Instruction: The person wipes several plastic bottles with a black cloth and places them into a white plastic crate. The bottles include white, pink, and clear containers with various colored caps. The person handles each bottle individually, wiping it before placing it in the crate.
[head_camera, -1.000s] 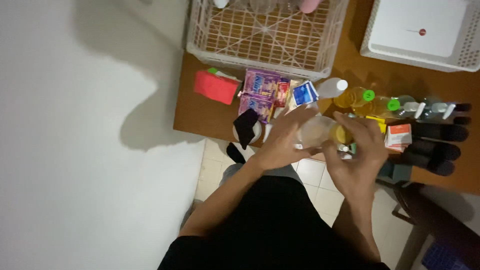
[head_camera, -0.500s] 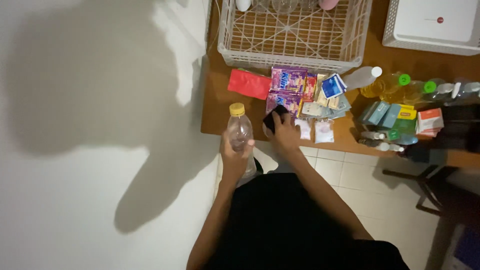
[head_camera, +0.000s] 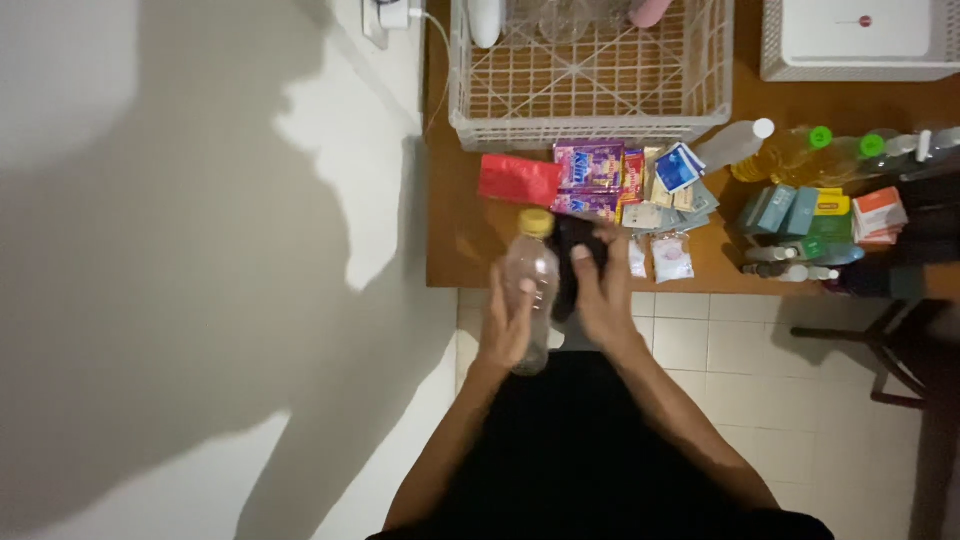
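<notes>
Left hand (head_camera: 508, 325) fingers clenched round clear bottle (head_camera: 529, 285) w/ yellow cap; right hand (head_camera: 603, 290) fingers grip black cloth (head_camera: 570, 262) at worktop (head_camera: 455, 235) edge, open floor below.

bottle (head_camera: 531, 290): clear, smooth plastic, faintly glossy, with a matt yellow plastic cap
dark cloth (head_camera: 572, 262): black, soft and matt, looks like fabric
counter (head_camera: 452, 225): brown wood-look top, smooth with a dull sheen
basket (head_camera: 590, 128): white moulded plastic lattice, matt
sachets (head_camera: 590, 165): purple foil-like packets, glossy and crinkled
red packet (head_camera: 518, 179): shiny plastic film
oil bottles (head_camera: 790, 155): clear glossy plastic, green plastic caps
floor (head_camera: 690, 345): pale tiles, smooth
wall (head_camera: 200, 300): white, matt paint
</notes>
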